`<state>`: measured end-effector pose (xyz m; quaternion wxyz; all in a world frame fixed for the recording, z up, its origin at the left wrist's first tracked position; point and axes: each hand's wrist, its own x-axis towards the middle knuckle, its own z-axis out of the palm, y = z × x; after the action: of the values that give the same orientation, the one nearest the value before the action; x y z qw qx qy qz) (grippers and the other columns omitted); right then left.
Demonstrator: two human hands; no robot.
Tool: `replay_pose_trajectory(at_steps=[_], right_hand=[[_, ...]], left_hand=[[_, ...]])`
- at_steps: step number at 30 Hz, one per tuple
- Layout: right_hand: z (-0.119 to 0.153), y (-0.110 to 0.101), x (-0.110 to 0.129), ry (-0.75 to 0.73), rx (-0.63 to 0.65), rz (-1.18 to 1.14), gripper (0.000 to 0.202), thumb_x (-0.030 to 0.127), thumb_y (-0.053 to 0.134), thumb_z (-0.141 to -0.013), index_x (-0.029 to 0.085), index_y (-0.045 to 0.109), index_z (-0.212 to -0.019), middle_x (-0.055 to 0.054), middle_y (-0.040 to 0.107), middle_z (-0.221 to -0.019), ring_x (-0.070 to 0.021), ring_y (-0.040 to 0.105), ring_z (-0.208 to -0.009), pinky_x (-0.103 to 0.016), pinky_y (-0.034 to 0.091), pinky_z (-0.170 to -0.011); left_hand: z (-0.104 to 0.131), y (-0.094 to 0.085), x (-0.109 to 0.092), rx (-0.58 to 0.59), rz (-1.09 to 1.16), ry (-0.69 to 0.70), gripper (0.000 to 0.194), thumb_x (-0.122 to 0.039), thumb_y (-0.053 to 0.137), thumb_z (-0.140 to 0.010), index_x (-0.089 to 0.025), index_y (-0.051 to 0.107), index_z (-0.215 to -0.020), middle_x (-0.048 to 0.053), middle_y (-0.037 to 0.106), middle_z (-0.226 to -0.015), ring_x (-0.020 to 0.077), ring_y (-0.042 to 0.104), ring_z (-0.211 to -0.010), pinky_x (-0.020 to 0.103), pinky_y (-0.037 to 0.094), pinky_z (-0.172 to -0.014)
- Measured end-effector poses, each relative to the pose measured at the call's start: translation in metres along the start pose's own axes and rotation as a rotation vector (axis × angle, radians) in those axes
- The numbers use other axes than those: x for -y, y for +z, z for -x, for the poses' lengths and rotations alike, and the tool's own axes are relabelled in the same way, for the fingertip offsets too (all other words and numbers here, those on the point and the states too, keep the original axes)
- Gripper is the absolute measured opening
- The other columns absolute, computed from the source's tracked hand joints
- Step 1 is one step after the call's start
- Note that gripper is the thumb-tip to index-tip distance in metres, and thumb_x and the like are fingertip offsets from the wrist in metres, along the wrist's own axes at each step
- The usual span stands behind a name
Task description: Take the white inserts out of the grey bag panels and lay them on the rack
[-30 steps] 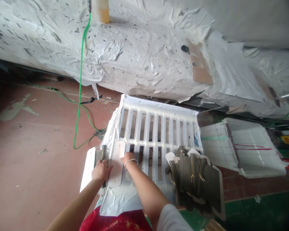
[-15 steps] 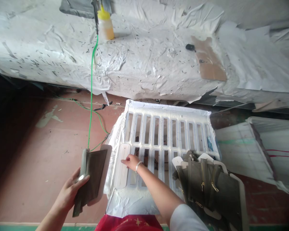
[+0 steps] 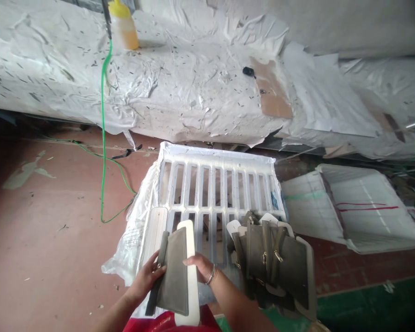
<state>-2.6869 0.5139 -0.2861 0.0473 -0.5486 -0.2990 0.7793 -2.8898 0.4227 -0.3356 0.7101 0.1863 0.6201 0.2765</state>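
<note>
A dark olive bag panel (image 3: 173,272) with a pale board edge (image 3: 191,276) along its right side is held upright in front of my body. My left hand (image 3: 148,279) grips it at the left, where a narrow dark strip (image 3: 157,272) stands off the panel. My right hand (image 3: 202,267) pinches the pale board edge, its thumb in front and its other fingers hidden behind. Under the panel stands a white slatted crate (image 3: 200,210), with a long pale board (image 3: 154,233) lying on its left side.
Several dark bag pieces with gold zip pulls (image 3: 276,263) are heaped on the crate's right. A white bin (image 3: 366,230) lies further right. Behind is a cloth-covered bench (image 3: 193,92) with a yellow-capped bottle (image 3: 124,27). A green hose (image 3: 103,138) hangs at the left.
My left hand has brought the bag panel rightward over the crate. My right hand has left the pale board and taken hold of the panel's right edge. The view has shifted right.
</note>
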Motion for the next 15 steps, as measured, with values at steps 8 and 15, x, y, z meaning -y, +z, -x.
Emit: replay_pose_trajectory(at_steps=[8, 15], right_hand=[[-0.036, -0.010, 0.015, -0.054, -0.011, -0.029, 0.020, 0.038, 0.063, -0.070, 0.019, 0.059, -0.074, -0.003, 0.065, -0.074, -0.0170, 0.062, -0.068, -0.023, 0.047, -0.059], [-0.033, -0.014, 0.031, 0.111, -0.097, 0.051, 0.031, 0.048, 0.051, -0.079, 0.018, 0.060, -0.075, -0.002, 0.060, -0.064, -0.0149, 0.057, -0.054, -0.024, 0.045, -0.046]], left_hand=[[-0.055, 0.012, 0.007, -0.134, -0.721, -0.043, 0.045, -0.023, 0.045, -0.090, -0.009, 0.037, -0.131, 0.008, 0.065, -0.083, 0.0210, 0.064, -0.082, 0.031, 0.046, -0.077], [-0.062, 0.023, -0.006, -0.054, -0.913, -0.029, 0.033, -0.016, 0.048, -0.088, -0.008, 0.046, -0.120, 0.009, 0.066, -0.077, 0.0205, 0.064, -0.075, 0.028, 0.045, -0.069]])
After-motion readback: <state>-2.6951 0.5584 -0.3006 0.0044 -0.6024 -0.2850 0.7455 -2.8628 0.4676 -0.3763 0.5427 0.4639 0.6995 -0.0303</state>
